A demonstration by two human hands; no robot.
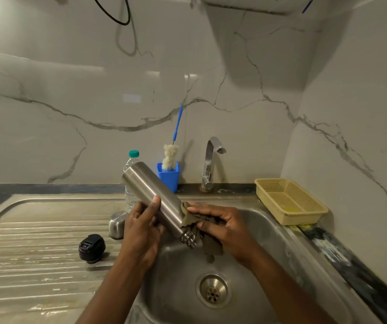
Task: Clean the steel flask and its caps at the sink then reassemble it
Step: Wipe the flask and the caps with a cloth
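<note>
Sink (269,242) basin sits under everything; flask (148,185) held over it, tilted, long axis running from closed base up-left, away from me, to open mouth down-right, toward me; left hand (141,232) fingers wrapped round the mid-body, thumb on top; right hand (222,223) fingers pinching a brown cloth (189,216) against the mouth end, so right is nearer the neck; my guess: scrub runs along that axis; steel cap (117,224) and black cap (92,247) sit apart on the drainboard, left of the flask.
</note>
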